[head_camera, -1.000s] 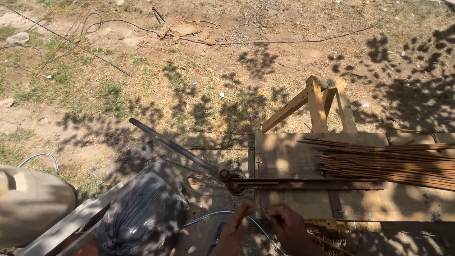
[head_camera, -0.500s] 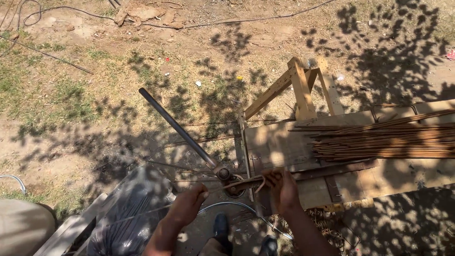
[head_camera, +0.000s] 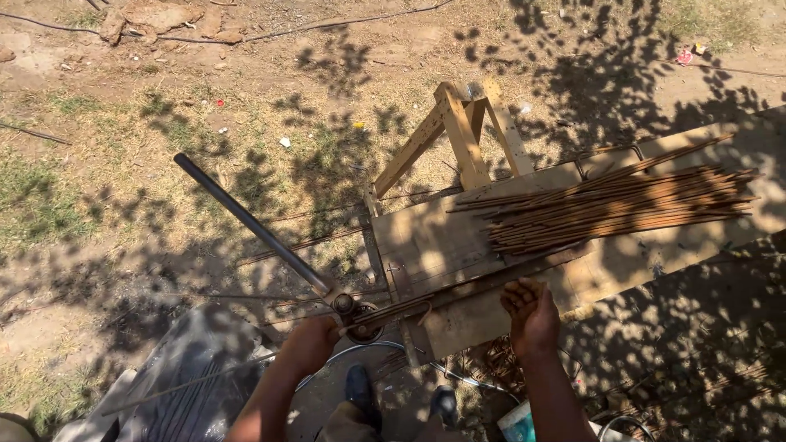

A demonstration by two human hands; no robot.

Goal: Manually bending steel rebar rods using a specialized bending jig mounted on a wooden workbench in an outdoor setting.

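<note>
At the near edge of the wooden bench [head_camera: 458, 237], seen from the head camera, both hands work on a thin steel rod [head_camera: 458, 296] that lies along that edge. The left hand [head_camera: 309, 344] is clenched at the bench's near left corner, where the rod meets the round head of a bending tool [head_camera: 348, 307]; whether it grips the rod's end or the base of the tool I cannot tell. The tool's long dark handle [head_camera: 246, 221] slants away from the corner, up and to the left over the dirt. The right hand [head_camera: 532, 315] sits further right along the near edge, fingers curled against the rod, though how firmly it grasps is unclear. Toward the far right part of the bench lies a bundle of rusty rods [head_camera: 622, 209], well apart from both hands. A wooden trestle [head_camera: 458, 135] stands at the bench's far edge. Two dark shoes [head_camera: 360, 391] show below the bench.
</note>
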